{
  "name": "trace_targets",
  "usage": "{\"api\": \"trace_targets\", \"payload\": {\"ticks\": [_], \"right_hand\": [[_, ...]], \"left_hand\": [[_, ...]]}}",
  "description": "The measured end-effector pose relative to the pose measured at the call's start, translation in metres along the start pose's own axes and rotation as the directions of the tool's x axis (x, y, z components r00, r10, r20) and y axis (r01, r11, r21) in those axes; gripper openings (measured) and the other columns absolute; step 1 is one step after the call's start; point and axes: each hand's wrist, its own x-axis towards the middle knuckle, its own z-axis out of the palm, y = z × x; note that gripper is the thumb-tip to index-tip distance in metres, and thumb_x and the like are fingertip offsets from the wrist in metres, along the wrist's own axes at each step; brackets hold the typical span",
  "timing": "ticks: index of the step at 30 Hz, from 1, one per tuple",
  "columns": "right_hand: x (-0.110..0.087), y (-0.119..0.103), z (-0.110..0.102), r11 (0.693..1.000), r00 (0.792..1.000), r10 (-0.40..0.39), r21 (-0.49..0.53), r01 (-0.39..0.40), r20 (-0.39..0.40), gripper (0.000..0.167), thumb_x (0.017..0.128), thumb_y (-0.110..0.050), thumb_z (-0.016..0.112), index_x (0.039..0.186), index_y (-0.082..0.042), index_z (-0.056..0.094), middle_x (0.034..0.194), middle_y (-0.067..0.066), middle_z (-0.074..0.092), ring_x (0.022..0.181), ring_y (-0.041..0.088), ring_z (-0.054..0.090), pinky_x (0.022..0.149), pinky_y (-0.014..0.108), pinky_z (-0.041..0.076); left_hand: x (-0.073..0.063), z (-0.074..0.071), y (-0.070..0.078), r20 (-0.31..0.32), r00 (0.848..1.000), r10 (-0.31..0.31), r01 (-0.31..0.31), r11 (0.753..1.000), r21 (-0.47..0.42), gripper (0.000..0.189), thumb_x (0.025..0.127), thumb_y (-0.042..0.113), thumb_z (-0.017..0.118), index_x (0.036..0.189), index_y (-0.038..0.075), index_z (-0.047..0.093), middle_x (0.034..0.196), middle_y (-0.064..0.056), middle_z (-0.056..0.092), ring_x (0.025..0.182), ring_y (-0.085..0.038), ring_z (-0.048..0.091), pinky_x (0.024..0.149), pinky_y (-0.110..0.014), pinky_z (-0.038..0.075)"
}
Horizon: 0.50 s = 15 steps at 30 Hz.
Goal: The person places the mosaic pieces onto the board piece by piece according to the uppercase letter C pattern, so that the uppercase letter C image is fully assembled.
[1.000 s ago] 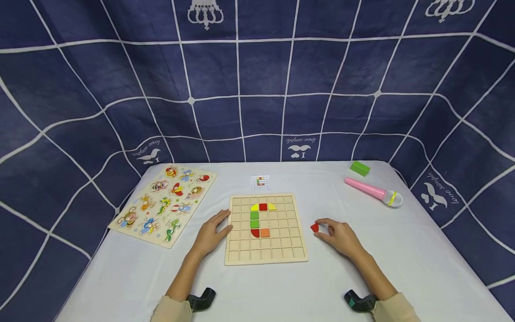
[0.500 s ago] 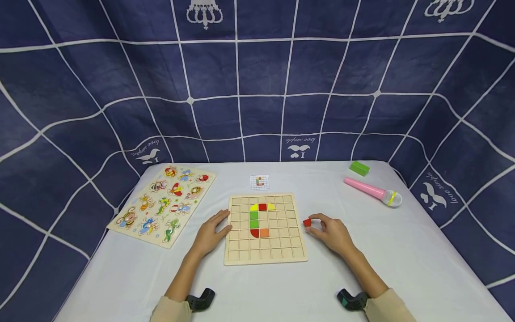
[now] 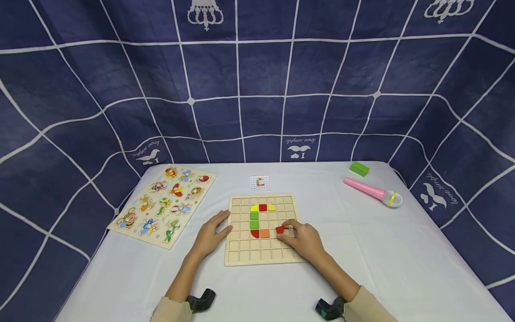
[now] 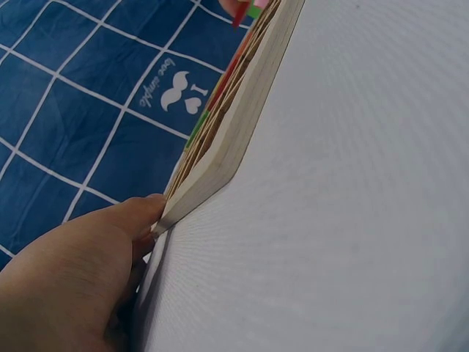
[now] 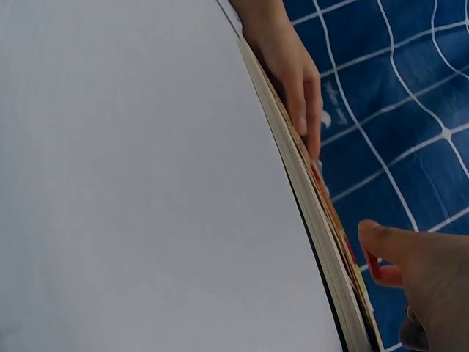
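A wooden grid board (image 3: 241, 257) lies flat in the middle of the table. In it, yellow, red, green and orange pieces form a shape with an opening on its right side. My left hand (image 3: 210, 233) rests along the board's left edge, fingers extended; the left wrist view has its thumb at the board's corner. Between thumb and finger, my right hand (image 3: 304, 240) pinches a small red block (image 3: 279, 230) over the board, just right of the orange square (image 3: 264, 233). The right wrist view has this red block (image 5: 373, 264) close above the board's surface, partly hidden by the fingers.
Behind the board lies a small card (image 3: 260, 183) printed with a coloured grid pattern. A wooden insect puzzle (image 3: 165, 214) lies to the left. A pink toy microphone (image 3: 372, 191) and a green block (image 3: 360, 168) are at the back right. A blue checked cloth hangs behind.
My right hand has moved left with the red block, from beside the board to over its grid. The left hand has stayed at the left edge.
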Motion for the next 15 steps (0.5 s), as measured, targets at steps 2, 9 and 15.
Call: {"api": "trace_targets", "payload": {"ticks": [2, 9, 15], "right_hand": [[0.0, -0.004, 0.005, 1.0, 1.0, -0.001, -0.008, 0.001, -0.009, 0.038, 0.072, -0.045, 0.075, 0.094, -0.015, 0.068, 0.042, -0.013, 0.029, 0.043, 0.004, 0.021, 0.041, 0.022, 0.023], [0.0, -0.011, 0.014, 0.999, 1.0, 0.02, -0.05, -0.021, -0.02, 0.038, 0.07, -0.046, 0.076, 0.091, -0.015, 0.068, 0.043, -0.012, 0.031, 0.045, 0.005, 0.022, 0.041, 0.021, 0.02], [0.001, -0.014, 0.018, 0.998, 0.999, 0.019, -0.058, -0.022, -0.037, 0.037, 0.069, -0.046, 0.077, 0.089, -0.016, 0.067, 0.043, -0.014, 0.032, 0.044, 0.006, 0.024, 0.04, 0.021, 0.021]], "left_hand": [[0.0, 0.0, 0.0, 0.002, 1.0, 0.002, -0.002, 1.0, 0.005, 0.053, 0.088, 0.031, 0.063, 0.134, 0.01, 0.049, 0.14, -0.007, 0.043, 0.132, -0.026, 0.032, 0.108, -0.045, 0.025], [0.0, 0.001, 0.0, -0.004, 1.0, 0.004, -0.004, 1.0, 0.009, 0.052, 0.088, 0.031, 0.063, 0.133, 0.01, 0.05, 0.14, -0.007, 0.044, 0.132, -0.026, 0.032, 0.108, -0.045, 0.026], [0.0, 0.001, -0.001, -0.009, 1.0, 0.01, -0.01, 1.0, 0.008, 0.052, 0.088, 0.031, 0.064, 0.133, 0.01, 0.05, 0.139, -0.008, 0.044, 0.132, -0.026, 0.033, 0.108, -0.045, 0.026]]}}
